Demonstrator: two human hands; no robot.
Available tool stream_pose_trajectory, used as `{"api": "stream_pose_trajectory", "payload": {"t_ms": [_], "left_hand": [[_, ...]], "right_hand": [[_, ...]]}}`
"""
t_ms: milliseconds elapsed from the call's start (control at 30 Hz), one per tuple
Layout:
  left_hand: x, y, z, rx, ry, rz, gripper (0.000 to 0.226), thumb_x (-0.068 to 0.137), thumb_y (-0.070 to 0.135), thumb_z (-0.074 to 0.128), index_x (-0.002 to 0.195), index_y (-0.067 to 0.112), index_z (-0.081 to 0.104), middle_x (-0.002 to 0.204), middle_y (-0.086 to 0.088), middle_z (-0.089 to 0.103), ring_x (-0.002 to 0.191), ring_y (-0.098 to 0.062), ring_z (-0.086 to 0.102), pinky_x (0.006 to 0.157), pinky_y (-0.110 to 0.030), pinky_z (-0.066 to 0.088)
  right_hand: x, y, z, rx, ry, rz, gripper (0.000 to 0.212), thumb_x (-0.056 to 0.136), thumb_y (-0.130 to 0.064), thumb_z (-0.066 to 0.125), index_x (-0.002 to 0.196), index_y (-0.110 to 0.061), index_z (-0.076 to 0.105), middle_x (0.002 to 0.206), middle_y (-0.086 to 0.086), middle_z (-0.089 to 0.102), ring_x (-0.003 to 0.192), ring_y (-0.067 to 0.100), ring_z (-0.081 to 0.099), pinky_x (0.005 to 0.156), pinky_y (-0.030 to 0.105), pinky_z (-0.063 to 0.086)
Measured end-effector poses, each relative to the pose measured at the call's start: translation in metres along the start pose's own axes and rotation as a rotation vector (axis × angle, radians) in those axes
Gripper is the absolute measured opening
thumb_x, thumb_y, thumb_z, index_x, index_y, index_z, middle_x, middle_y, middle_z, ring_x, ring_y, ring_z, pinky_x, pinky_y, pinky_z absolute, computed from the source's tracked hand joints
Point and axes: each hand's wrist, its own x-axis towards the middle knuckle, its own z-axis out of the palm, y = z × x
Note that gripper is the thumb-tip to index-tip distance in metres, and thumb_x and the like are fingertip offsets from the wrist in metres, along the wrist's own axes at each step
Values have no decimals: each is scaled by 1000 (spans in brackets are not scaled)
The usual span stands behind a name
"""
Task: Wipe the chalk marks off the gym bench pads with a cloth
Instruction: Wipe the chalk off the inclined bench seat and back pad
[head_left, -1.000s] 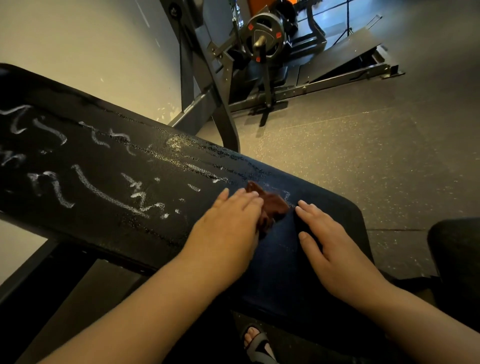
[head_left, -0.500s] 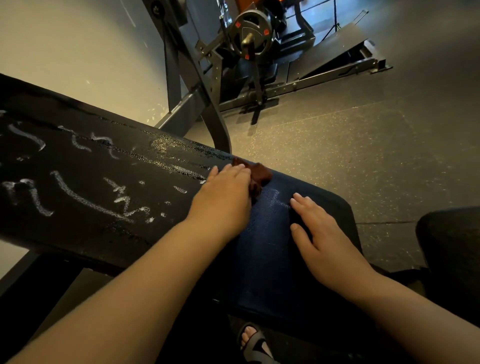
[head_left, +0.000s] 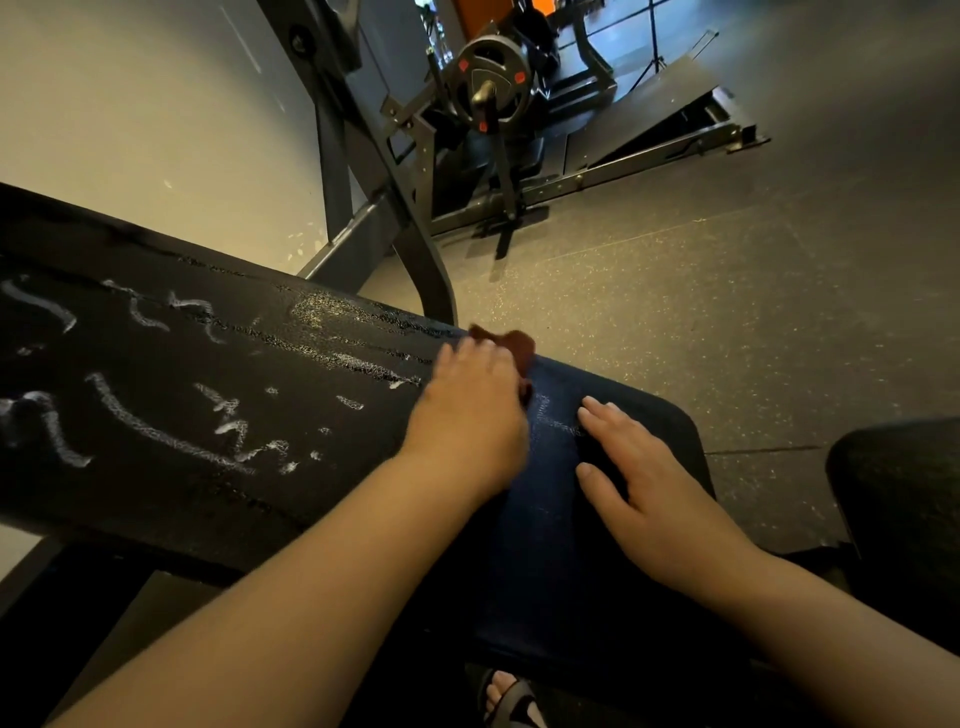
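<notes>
Here, left hand (head_left: 470, 410) flat, pressing cloth (head_left: 519, 344) on pad (head_left: 171, 499); right hand (head_left: 644, 483) flat alongside

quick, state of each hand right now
Left hand: open, straight fingers pressing the cloth onto the pad.
Right hand: open, flat on the pad, holding nothing.

The head view looks steeply down, close over the bench pad (head_left: 218, 499).

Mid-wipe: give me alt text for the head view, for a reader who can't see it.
The left hand presses a dark red cloth flat on the black bench pad near its far edge; the right hand rests flat on the pad beside it. White chalk marks cover the pad to the left, and a plate-loaded machine stands behind.
</notes>
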Motion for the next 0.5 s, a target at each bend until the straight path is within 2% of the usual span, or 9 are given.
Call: {"api": "stream_pose_trajectory", "payload": {"t_ms": [67,133,200,333,400,500], "left_hand": [[-16,16,8,-22,-72,153,58,102,28,43,155,11,26,163,-6,24,152,-22,12,123,-34,-2],[-19,13,5,-32,-100,207,55,104,28,41,156,16,26,164,-1,23,152,-19,13,122,-31,-1],[-1,-4,-1,2,-48,133,53,102,25,42,153,17,30,162,-2,28,150,-20,19,123,-33,0],[29,-18,-8,-26,22,-117,46,100,22,47,144,11,40,154,-9,36,146,-32,25,123,-42,7],[20,0,1,-14,-7,-29,51,97,22,50,146,10,38,154,-10,35,145,-30,27,123,-42,7],[-5,22,14,-4,-119,234,56,98,22,48,152,13,33,162,-6,25,150,-23,19,125,-37,2]], "right_hand": [[1,1,-1,2,7,10,59,103,-36,46,158,-30,23,159,-24,10,146,-10,-1,120,18,1],[2,2,-2,9,20,17,59,103,-36,46,157,-29,23,158,-25,10,144,-11,-1,119,17,1],[3,4,-1,15,20,21,59,103,-37,45,158,-30,23,159,-26,8,145,-12,-2,118,16,0],[4,5,-1,8,16,7,61,102,-39,43,159,-28,23,163,-22,10,148,-9,-1,119,15,-1],[5,6,-1,-8,5,16,61,103,-37,43,159,-27,21,163,-20,9,147,-9,-3,118,16,-2],[7,8,-5,4,24,50,60,104,-34,45,158,-25,21,163,-15,14,143,-8,-1,118,18,-1]]}}
